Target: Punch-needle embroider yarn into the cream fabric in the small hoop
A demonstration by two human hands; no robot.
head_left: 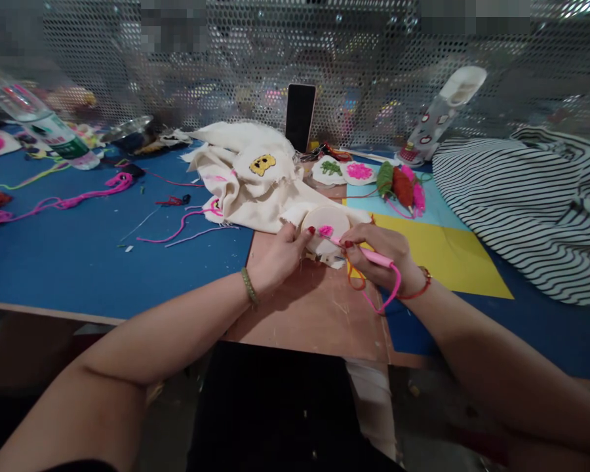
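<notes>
My left hand (288,248) grips the left edge of a small round embroidery hoop (335,217), its thumb resting on the front. Cream cloth (263,203) is stretched in the hoop and spreads loosely behind it. A patch of pink loops (326,231) sits on the stretched cloth. In my right hand (381,252) is a pink punch needle (376,257), its tip pointing left at the pink patch. Pink yarn (397,288) trails from the tool's back end and loops below my wrist. A yellow motif (262,164) shows on the cloth farther back.
A phone (299,117) stands against the perforated metal panel (216,72). Green, red and pink yarn bundles (402,187) lie right of the cloth, near stitched round patches (358,172). A striped cloth (531,203) lies far right; bottles (61,134) stand on both sides.
</notes>
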